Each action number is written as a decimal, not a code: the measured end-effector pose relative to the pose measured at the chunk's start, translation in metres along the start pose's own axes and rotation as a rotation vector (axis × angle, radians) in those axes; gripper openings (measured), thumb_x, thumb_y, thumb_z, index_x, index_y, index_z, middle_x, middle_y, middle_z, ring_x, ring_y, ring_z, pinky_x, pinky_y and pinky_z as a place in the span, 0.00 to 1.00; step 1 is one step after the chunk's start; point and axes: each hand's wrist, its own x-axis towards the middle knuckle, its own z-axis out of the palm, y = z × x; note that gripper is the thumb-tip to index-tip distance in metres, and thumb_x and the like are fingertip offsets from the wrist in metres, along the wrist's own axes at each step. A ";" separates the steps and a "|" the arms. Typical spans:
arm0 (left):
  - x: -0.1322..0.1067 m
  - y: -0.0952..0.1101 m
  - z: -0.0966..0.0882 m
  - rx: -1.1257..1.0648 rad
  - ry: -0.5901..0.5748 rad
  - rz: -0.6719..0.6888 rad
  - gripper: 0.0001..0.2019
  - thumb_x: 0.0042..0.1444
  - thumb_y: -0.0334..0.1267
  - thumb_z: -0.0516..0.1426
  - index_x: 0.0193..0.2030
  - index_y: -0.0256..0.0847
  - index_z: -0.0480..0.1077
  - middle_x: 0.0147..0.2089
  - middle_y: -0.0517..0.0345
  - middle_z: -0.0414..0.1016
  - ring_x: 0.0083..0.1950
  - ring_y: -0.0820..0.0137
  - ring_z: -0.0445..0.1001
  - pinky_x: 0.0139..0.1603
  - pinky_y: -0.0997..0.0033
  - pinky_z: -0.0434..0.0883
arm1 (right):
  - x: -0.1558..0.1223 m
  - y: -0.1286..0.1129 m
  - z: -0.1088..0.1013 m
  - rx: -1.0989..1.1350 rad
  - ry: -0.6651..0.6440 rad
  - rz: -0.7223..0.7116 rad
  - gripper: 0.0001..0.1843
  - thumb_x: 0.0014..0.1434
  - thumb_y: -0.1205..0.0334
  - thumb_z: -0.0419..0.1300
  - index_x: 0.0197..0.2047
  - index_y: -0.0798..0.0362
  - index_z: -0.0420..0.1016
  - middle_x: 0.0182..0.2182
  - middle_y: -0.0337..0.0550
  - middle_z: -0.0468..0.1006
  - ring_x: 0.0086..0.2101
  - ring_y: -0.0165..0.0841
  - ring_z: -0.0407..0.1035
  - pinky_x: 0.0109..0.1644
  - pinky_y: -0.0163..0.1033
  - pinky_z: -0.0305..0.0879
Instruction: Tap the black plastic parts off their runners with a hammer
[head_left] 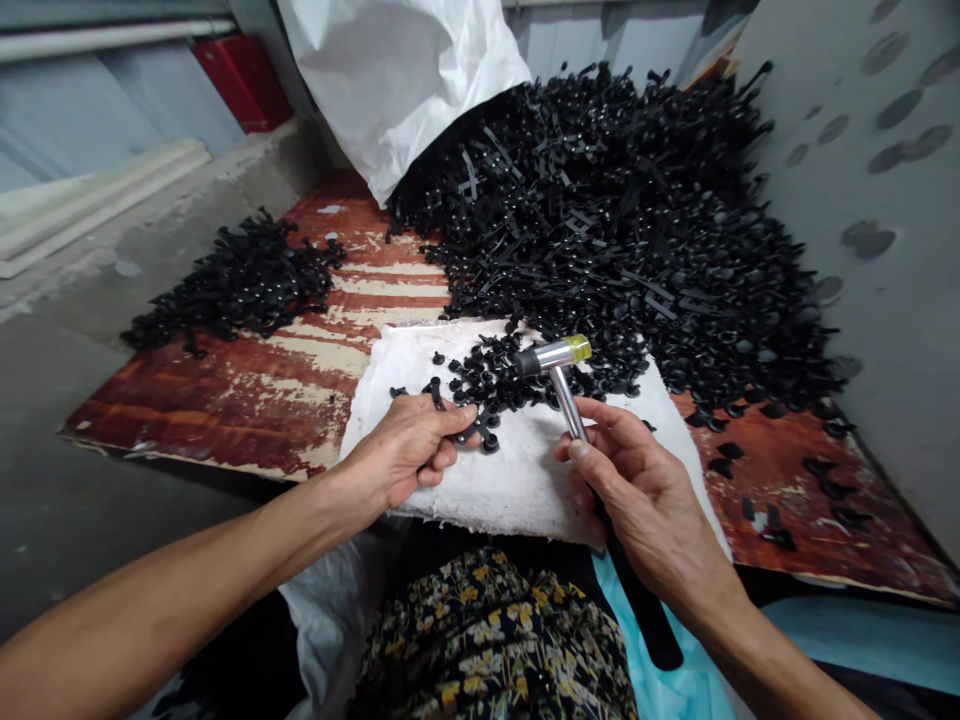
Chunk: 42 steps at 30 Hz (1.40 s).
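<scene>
Mid-frame, the left hand (411, 442) pinches a part (471, 434) above the cloth (517, 490), likely its cushion; right of centre, the right hand (637, 475) curls closed round the hammer (568, 400), perhaps for balance.

We count one double-faced mallet (551, 357), one white cloth (517, 490), one small heap of black parts (240, 282) by the table's (225, 390) left edge, one large heap (607, 220) toward its far right corner.

My R hand (637, 480) hides pt of hammer handle (639, 595); bag (405, 90) runs off top edge; pile pcs (600, 230) too sm. to tell apart.
</scene>
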 end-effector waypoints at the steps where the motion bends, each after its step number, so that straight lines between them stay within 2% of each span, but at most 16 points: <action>1: 0.000 0.000 0.000 0.002 -0.002 0.002 0.09 0.56 0.29 0.59 0.26 0.32 0.66 0.22 0.55 0.72 0.12 0.86 0.53 0.09 0.87 0.47 | 0.000 0.001 0.000 -0.004 0.002 -0.003 0.18 0.57 0.55 0.61 0.50 0.50 0.69 0.28 0.35 0.72 0.19 0.25 0.58 0.15 0.31 0.52; 24: 0.001 0.003 0.003 0.005 0.005 -0.030 0.12 0.57 0.28 0.57 0.23 0.33 0.65 0.22 0.55 0.73 0.11 0.86 0.54 0.09 0.86 0.47 | 0.001 0.002 -0.001 0.006 -0.013 0.023 0.19 0.58 0.53 0.61 0.51 0.49 0.69 0.27 0.34 0.71 0.18 0.24 0.57 0.15 0.31 0.53; 37: 0.002 0.003 0.001 0.019 0.016 -0.038 0.11 0.57 0.29 0.57 0.25 0.35 0.63 0.21 0.55 0.73 0.11 0.86 0.53 0.09 0.86 0.47 | -0.001 0.000 -0.001 0.025 -0.026 0.023 0.19 0.58 0.53 0.61 0.51 0.49 0.68 0.27 0.33 0.71 0.17 0.24 0.55 0.15 0.31 0.52; 42: 0.005 0.007 -0.002 0.051 0.023 0.006 0.09 0.55 0.28 0.59 0.25 0.35 0.64 0.20 0.57 0.72 0.11 0.85 0.54 0.09 0.86 0.48 | 0.000 0.001 -0.002 -0.029 -0.034 0.007 0.19 0.59 0.53 0.60 0.52 0.50 0.68 0.27 0.35 0.72 0.18 0.25 0.56 0.15 0.31 0.53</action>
